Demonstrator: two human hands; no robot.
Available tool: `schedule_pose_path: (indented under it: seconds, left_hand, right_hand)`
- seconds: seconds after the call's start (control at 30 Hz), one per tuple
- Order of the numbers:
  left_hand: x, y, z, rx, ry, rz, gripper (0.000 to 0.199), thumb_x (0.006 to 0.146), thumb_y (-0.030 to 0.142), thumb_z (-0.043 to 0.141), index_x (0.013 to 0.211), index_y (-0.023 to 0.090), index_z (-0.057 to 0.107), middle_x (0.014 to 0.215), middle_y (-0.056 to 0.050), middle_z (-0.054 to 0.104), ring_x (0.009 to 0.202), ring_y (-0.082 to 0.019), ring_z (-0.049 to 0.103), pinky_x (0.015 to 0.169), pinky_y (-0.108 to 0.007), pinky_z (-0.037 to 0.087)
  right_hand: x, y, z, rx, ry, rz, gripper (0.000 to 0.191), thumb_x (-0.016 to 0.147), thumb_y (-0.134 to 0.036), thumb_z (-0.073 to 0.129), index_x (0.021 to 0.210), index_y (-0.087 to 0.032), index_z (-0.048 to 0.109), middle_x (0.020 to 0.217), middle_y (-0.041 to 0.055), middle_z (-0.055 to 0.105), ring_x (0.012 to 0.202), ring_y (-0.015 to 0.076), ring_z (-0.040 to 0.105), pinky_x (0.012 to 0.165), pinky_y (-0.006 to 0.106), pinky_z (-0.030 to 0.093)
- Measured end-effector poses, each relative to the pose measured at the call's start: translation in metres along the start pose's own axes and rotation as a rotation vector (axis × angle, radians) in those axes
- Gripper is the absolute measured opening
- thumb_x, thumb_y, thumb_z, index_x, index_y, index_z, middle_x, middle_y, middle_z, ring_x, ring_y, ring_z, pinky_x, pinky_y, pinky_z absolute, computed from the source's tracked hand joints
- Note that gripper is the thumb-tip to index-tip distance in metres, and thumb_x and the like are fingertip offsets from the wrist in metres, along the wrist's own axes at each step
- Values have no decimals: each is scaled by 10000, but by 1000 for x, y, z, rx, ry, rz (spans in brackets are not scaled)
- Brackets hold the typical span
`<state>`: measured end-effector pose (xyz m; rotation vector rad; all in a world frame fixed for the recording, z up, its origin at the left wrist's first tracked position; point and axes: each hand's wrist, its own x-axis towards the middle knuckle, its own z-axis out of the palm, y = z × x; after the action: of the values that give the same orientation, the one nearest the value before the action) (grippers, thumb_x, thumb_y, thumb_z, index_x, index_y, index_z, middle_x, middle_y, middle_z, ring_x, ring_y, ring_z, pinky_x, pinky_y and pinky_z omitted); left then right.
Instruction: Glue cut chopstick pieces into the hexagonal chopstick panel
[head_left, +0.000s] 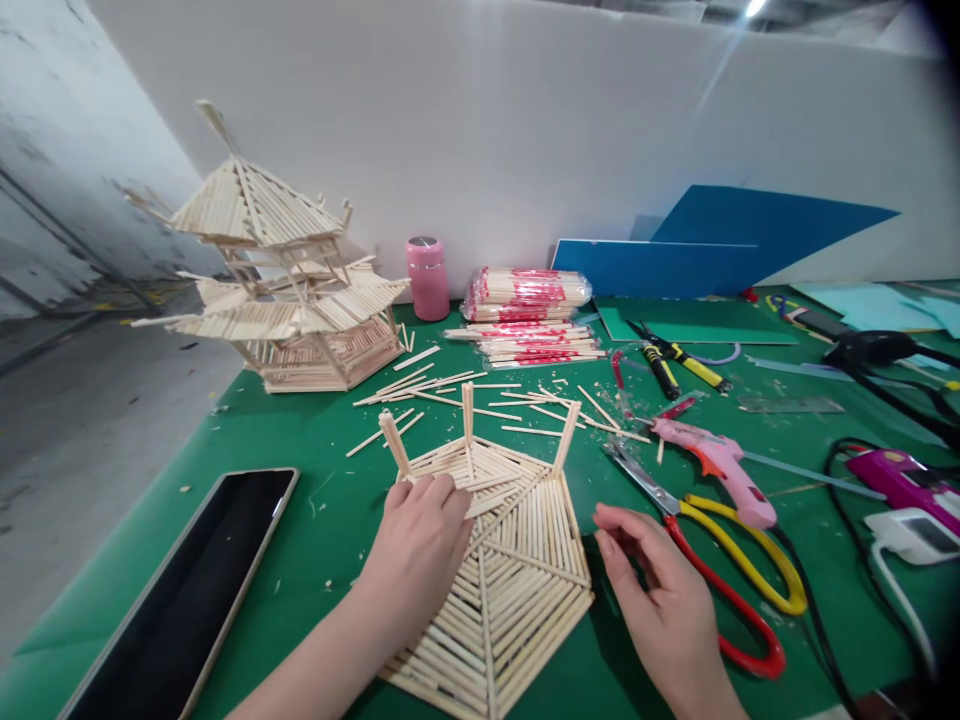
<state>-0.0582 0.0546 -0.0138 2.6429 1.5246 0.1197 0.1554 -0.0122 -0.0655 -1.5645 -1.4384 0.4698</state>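
A flat polygonal panel of wooden sticks (525, 610) lies on the green table, with three short stick posts upright along its far side. My left hand (420, 545) rests over the panel's left part, its fingers curled down beside a few loose-looking sticks (499, 493); what its fingertips hold, if anything, is hidden. My right hand (656, 590) is just right of the panel, thumb and index finger slightly apart, with nothing visible between them. Right of that hand lie scissors (720, 550) with red and yellow handles.
A stick pagoda (300, 310) stands back left, a phone (187, 590) front left. Behind are a pink bottle (427, 280), bagged sticks (532, 315) and scattered sticks (427, 390). Pliers (675, 360), a pink glue gun (720, 465) and cables (840, 510) lie on the right.
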Motion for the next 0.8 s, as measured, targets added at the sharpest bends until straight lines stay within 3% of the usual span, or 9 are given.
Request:
schedule_pose_path:
  seconds: [0.5, 0.8]
  left_hand:
    - [1, 5, -7, 77, -133, -12, 189, 771, 93, 385, 803, 131, 567, 796, -95, 583, 757, -220, 560, 679, -355, 438]
    - [-3, 4, 8, 245, -96, 12, 295, 731, -50, 322, 810, 126, 544, 816, -100, 585, 758, -241, 559, 643, -366, 448]
  right_hand:
    - [1, -1, 0, 14, -13, 1, 169, 811, -233, 499, 965, -242, 568, 975, 63, 601, 883, 209, 567, 760, 337, 476]
    - [2, -4, 0, 59, -32, -12, 178, 814, -219, 496, 977, -249, 560, 981, 45, 594, 895, 190, 561, 761, 298, 467]
